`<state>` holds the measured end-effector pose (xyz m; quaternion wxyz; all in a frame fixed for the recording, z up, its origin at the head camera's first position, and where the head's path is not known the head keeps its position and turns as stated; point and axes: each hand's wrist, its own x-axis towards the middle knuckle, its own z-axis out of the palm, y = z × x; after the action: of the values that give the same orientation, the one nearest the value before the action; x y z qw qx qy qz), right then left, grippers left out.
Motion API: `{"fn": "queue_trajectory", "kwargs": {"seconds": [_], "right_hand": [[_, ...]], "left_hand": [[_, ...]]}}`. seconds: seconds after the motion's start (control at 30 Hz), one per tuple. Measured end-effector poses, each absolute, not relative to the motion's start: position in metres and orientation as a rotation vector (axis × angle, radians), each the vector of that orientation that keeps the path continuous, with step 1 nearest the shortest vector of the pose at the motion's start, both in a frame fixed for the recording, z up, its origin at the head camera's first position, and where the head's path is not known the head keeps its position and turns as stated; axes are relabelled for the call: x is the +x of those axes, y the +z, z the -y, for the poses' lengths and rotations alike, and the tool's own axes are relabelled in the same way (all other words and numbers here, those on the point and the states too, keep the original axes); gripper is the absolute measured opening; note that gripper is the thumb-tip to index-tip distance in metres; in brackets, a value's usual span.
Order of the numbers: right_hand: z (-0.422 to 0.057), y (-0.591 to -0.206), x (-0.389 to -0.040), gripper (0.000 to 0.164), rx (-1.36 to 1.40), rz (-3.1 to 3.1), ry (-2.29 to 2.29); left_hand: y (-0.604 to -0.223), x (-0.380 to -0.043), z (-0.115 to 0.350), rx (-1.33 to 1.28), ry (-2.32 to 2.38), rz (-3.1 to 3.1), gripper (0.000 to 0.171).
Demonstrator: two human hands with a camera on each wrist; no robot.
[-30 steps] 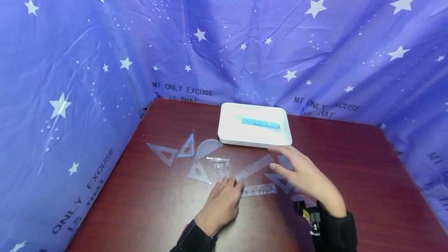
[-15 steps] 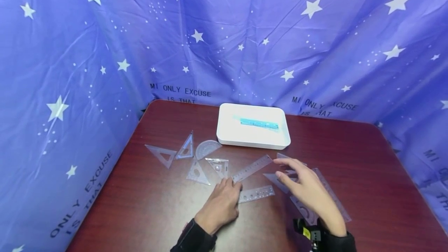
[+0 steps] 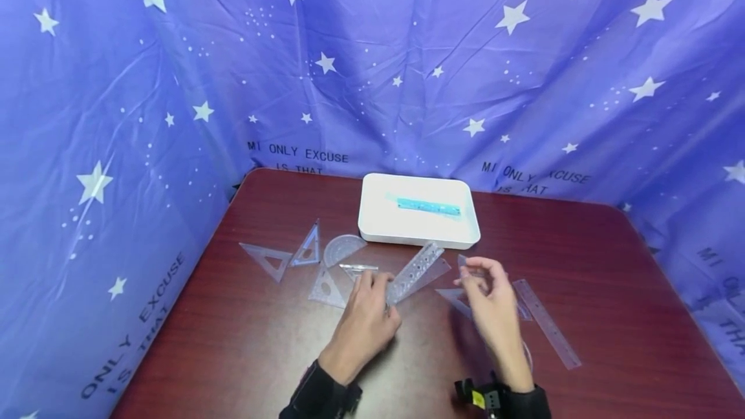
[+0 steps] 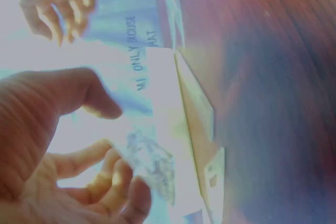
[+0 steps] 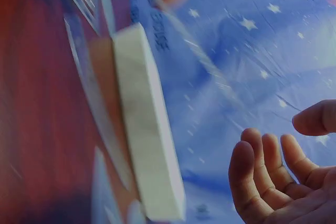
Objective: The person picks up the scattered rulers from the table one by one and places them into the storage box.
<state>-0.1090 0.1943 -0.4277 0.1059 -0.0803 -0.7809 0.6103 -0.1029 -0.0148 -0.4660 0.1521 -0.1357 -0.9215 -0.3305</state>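
My left hand point(image 3: 367, 319) pinches a clear ruler with round holes point(image 3: 416, 270), tilted up off the table and pointing toward the tray. A second clear ruler point(image 3: 436, 271) lies partly behind it. In the right wrist view the held ruler point(image 5: 205, 64) appears as a blurred strip reaching toward the right hand. My right hand point(image 3: 497, 309) hovers to the right with fingers loosely bent; its thumb and fingers stand apart with nothing between them. Under and around it lie a clear set square point(image 3: 451, 299) and a long clear ruler point(image 3: 547, 325); other pieces there are partly hidden.
A white tray point(image 3: 419, 239) holding a light-blue strip point(image 3: 431, 206) stands at the back. Left of the hands lie a clear protractor point(image 3: 343, 249) and several set squares, one at the far left point(image 3: 269, 260). A starry blue curtain point(image 3: 372, 83) hangs behind the table.
My left hand has picked up the holed ruler from the table and swung it upright toward the tray. My right hand has moved slightly left and nearer, its fingers bending more.
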Motion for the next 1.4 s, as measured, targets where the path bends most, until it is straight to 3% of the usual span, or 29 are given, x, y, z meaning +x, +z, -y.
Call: {"fn": "queue_trajectory", "kwargs": {"seconds": [0.33,0.6,0.83,1.17,1.4], "right_hand": [[-0.145,-0.448,-0.102,0.051,-0.129,2.207,2.268],[-0.133,-0.451,-0.104,0.041,-0.257,2.058,2.380],[-0.140,-0.451,-0.113,0.038,-0.197,2.069,2.342],[-0.175,-0.423,-0.147,0.035,-0.047,2.363,2.038],[-0.203,-0.381,-0.193,0.030,0.272,2.729,1.365]], "left_hand": [[-0.460,-0.099,0.006,-0.355,-1.002,2.502,0.053],[-0.457,-0.096,0.003,-0.381,-0.981,2.508,0.054],[-0.455,-0.095,0.006,-0.413,-1.006,2.528,0.052],[-0.454,-0.099,0.022,-0.452,-0.977,2.554,0.045],[-0.459,-0.098,0.030,-0.435,-0.816,2.662,0.046]]}}
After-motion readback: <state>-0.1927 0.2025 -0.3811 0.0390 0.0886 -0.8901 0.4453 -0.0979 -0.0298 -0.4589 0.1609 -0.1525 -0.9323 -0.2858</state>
